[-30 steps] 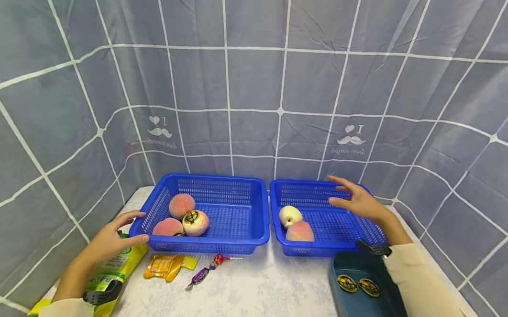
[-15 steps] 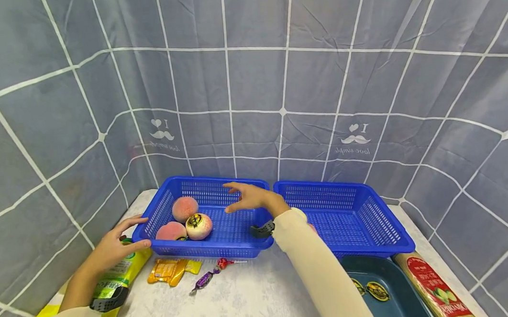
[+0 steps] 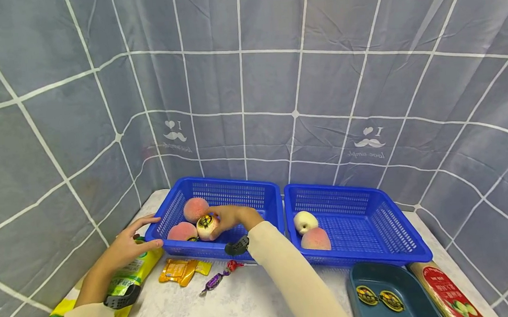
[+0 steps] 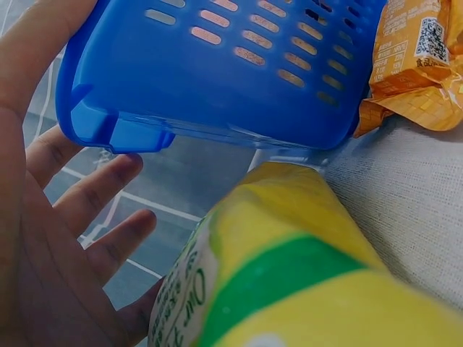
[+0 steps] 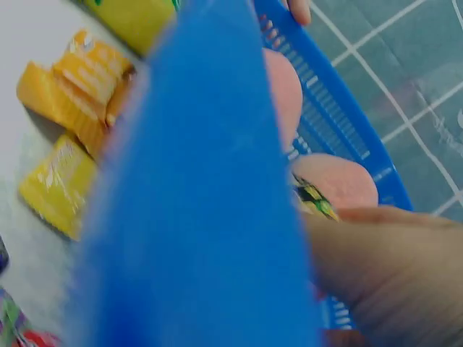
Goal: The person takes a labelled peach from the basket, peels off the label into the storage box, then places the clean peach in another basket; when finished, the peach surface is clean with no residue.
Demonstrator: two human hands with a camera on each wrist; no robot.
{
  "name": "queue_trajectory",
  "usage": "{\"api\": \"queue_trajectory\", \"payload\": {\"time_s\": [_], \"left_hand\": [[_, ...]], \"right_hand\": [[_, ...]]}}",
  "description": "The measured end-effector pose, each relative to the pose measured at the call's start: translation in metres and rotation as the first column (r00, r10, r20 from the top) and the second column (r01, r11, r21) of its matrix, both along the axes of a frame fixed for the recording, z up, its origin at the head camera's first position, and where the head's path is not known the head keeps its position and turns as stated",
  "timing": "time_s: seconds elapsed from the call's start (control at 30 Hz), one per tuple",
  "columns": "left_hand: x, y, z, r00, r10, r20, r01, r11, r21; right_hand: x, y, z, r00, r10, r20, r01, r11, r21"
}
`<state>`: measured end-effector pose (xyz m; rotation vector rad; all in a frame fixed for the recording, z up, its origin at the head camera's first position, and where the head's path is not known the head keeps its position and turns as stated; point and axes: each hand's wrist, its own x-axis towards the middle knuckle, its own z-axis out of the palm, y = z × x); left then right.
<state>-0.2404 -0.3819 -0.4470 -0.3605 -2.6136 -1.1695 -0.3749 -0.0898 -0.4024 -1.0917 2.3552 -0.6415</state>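
My right hand [image 3: 231, 218] reaches into the left blue basket [image 3: 242, 190] and holds a pale peach [image 3: 206, 227] with a black-and-gold sticker between thumb and fingers. Two pinker peaches lie against it, one behind [image 3: 196, 209] and one to the front left [image 3: 182, 231]. The basket wall blurs much of the right wrist view and hides most of the grip. At the basket's left corner, my left hand [image 3: 127, 249] touches the rim with thumb and index finger. Its other fingers [image 4: 108, 184] spread loosely outside the basket wall, above a yellow-green bag [image 4: 289, 238].
A second blue basket [image 3: 352, 230] on the right holds a cream-coloured fruit [image 3: 305, 222] and a peach [image 3: 316, 239]. Near it stand a teal tray [image 3: 372, 277] with two stickers and a red-labelled package [image 3: 446, 289]. Orange-wrapped snacks [image 3: 178, 270] and a purple-wrapped candy [image 3: 213, 281] lie in front.
My right hand has swung left from the right basket into the left one and taken hold of the stickered peach. My left hand stays at the basket corner.
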Motion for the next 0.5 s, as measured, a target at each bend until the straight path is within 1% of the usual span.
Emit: {"api": "queue_trajectory", "payload": {"time_s": [0.07,0.13,0.27,0.3,0.4,0.5], "left_hand": [[-0.001,0.0,0.0,1.0,0.001,-0.001,-0.001,1.0,-0.002],[-0.001,0.001,-0.001,1.0,0.002,-0.001,-0.002,1.0,-0.005],[-0.001,0.002,-0.001,1.0,-0.004,0.0,0.004,1.0,0.0],[0.0,0.002,0.0,1.0,-0.005,-0.002,0.005,1.0,0.002],[0.0,0.002,0.0,1.0,-0.009,-0.003,0.009,1.0,0.007],[0.001,0.0,0.0,1.0,-0.002,0.002,0.002,1.0,0.004]], "right_hand": [[0.0,-0.001,-0.004,1.0,-0.009,-0.021,0.009,1.0,-0.02],[0.001,-0.001,-0.006,0.998,-0.011,-0.061,0.009,0.999,-0.031],[0.001,0.0,-0.006,0.989,0.001,-0.149,-0.006,0.999,-0.032],[0.001,0.001,-0.005,0.987,0.001,-0.158,-0.008,0.999,-0.042],[0.0,0.006,0.0,0.991,-0.016,-0.134,0.0,0.993,-0.116],[-0.001,0.017,0.008,0.997,-0.027,-0.073,0.01,0.974,-0.224]]}}
